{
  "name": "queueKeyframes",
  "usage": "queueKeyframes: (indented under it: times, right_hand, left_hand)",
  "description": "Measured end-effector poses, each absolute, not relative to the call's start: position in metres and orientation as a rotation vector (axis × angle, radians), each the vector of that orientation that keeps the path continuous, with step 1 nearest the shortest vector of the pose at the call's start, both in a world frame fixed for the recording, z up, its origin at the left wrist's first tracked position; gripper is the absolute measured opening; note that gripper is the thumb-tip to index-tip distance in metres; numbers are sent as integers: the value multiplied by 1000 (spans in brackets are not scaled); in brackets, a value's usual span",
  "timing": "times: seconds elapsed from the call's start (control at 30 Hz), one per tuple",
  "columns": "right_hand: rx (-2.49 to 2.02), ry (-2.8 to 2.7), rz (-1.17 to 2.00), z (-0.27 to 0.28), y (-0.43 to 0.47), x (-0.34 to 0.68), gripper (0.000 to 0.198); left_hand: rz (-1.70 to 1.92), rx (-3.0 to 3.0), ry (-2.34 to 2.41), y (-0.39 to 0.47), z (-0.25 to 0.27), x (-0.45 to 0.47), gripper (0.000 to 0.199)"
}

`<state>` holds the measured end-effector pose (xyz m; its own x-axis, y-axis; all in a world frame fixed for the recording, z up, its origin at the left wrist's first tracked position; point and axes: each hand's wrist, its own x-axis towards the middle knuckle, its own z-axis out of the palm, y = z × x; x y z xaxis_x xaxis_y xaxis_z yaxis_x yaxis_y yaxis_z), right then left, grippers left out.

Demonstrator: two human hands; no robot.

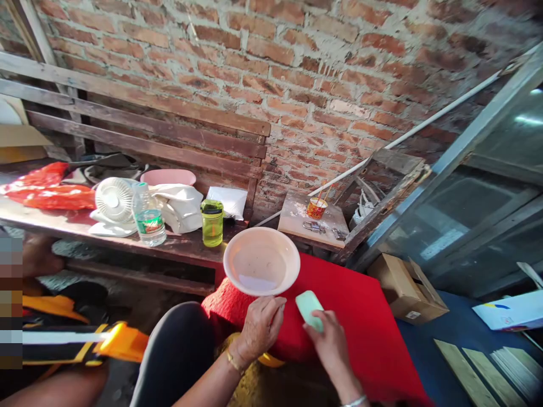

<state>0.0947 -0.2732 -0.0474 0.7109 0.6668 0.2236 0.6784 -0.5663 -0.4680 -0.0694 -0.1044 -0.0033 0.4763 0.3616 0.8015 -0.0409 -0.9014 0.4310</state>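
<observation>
A pale pink basin (261, 233) stands on the red cloth (365, 316), with what looks like shallow clear liquid and a few dark specks inside. Just below its near rim is my left hand (262, 325), fingers curled in and thumb pressed to them; anything inside is hidden. My right hand (331, 342) grips a mint-green rounded block (310, 308) by its near end, over the cloth to the right of the basin. Whether the block is soap or a case, I cannot tell.
On the wooden bench (186, 243) are a yellow-green drink bottle (212, 223), a water bottle (149, 220), a white fan (114, 199) and a red bag (46, 189). A small table (292, 226) holds a patterned cup (316, 209). A cardboard box (399, 291) stands right. Another person (63, 373) sits left.
</observation>
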Motion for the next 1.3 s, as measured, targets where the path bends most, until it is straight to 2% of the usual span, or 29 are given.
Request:
queueKeyframes:
  times: [0.07,0.2,0.37,0.5,0.57,0.7,0.77,0.83,0.97,1.1,1.2,1.3]
  right_hand:
    - [-2363,-1176,-34,-47,-240,80,24]
    - [-2513,-1089,-48,-46,-260,115,24]
    - [-2753,-336,-118,-50,-363,201,62]
    - [-2568,-392,-156,-50,-358,190,78]
    - [-2403,-643,-88,-52,-318,157,72]
    - [-2233,-1122,30,-57,-241,99,29]
    - [-2280,-1172,23,-58,-231,96,18]
    - [-2365,-1058,16,-57,-249,115,21]
    - [-2580,-541,-55,-50,-340,185,47]
    - [-2687,-134,-106,-41,-412,225,52]
    - [-2557,-245,-76,-42,-396,207,48]
    - [-2336,-557,56,-49,-332,159,40]
  left_hand:
    - [1394,2366,272,-106,-11,-67,21]
    - [1394,2431,261,-110,-21,-63,22]
    - [1334,2470,228,-113,-13,-64,21]
    - [1318,2484,216,-113,-8,-65,20]
    - [1322,2490,211,-112,-10,-65,20]
    - [1324,2523,231,-108,-19,-62,21]
    - [1331,2529,250,-106,-23,-61,22]
    - [1334,2530,254,-105,-24,-60,22]
    - [1294,2572,236,-106,-19,-63,20]
    - [1312,2586,252,-99,-10,-68,19]
    - [1394,2498,367,-87,-7,-71,19]
    - [1447,2340,513,-75,-11,-71,20]
